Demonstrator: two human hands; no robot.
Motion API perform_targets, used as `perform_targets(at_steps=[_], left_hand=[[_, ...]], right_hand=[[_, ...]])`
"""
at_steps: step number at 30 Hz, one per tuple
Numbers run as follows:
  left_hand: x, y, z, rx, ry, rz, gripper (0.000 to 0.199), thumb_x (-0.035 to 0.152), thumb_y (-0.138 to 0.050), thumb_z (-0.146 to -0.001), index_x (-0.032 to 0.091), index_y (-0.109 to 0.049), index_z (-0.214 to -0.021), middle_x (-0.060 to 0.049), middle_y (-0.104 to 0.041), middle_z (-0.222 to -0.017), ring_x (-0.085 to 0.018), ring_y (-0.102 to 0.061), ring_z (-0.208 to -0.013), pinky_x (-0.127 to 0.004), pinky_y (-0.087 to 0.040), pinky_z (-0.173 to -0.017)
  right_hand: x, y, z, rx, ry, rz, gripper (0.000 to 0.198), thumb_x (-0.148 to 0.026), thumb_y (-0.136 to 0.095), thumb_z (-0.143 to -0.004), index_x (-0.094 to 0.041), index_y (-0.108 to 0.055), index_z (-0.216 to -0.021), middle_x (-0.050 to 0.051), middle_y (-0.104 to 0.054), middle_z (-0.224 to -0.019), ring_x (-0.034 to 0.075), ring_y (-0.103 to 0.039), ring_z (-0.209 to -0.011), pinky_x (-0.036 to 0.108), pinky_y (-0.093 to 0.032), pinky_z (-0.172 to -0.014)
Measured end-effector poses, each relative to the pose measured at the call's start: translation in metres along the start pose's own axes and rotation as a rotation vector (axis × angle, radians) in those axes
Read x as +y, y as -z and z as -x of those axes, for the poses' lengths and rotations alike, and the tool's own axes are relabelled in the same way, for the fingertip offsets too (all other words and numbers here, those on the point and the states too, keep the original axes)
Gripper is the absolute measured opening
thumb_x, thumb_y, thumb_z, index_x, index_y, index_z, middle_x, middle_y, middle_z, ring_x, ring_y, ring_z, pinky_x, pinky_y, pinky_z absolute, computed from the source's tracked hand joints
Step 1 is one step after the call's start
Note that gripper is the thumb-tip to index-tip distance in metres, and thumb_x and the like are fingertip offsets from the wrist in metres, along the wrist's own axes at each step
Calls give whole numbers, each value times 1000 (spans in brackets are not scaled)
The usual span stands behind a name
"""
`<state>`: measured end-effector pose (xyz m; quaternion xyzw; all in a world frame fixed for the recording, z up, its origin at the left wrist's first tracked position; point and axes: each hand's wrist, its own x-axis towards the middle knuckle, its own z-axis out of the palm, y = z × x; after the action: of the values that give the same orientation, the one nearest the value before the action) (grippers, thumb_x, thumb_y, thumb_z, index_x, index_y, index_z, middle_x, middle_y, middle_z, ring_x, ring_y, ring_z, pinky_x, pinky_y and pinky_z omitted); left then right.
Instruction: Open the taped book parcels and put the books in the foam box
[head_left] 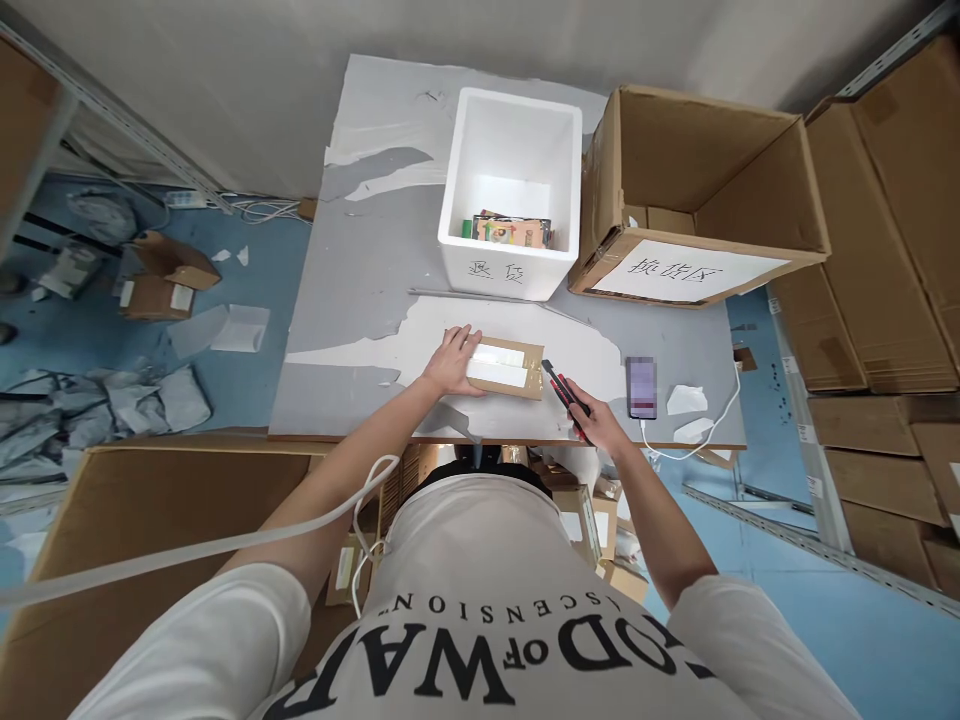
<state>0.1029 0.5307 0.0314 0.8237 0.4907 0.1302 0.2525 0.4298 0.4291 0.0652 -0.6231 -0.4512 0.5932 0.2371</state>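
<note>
A small flat cardboard box (505, 387) with white labels on its top lies on the table in front of me. My left hand (454, 363) grips its left end, fingers over the far edge and thumb along the near one. In my right hand (594, 415) is a black and red utility knife (568, 393), fingers closed round the handle. The knife's tip points at the box's right end, which has shiny tape on it. Whether blade and tape touch, I cannot tell.
Behind the small box stand a white foam box (510, 268) with some packages inside and a large open carton (705, 275). A phone (641, 388) on a white cable and paper scraps (687, 400) lie to the right. Stacked cartons (870, 430) line the right side.
</note>
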Motion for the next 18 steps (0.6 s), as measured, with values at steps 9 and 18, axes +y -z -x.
perform_targets(at_steps=[9, 18], left_hand=[[1, -2, 4, 10, -9, -103, 125, 60, -81, -44, 6, -31, -145, -26, -33, -146, -46, -27, -134, -58, -25, -112], [2, -6, 1, 38, 41, -142, 123, 61, -79, -47, 5, -31, -145, -26, -34, -145, -44, -30, -132, -56, -31, -109]], right_hand=[[5, 15, 16, -156, -5, 183, 64, -40, -50, -88, -27, -35, -149, -4, -57, -67, 6, -46, -41, 20, -41, -40], [33, -27, 47, -196, -70, 127, 62, -46, -48, -88, -26, -40, -146, -3, -57, -61, 9, -45, -42, 22, -41, -41]])
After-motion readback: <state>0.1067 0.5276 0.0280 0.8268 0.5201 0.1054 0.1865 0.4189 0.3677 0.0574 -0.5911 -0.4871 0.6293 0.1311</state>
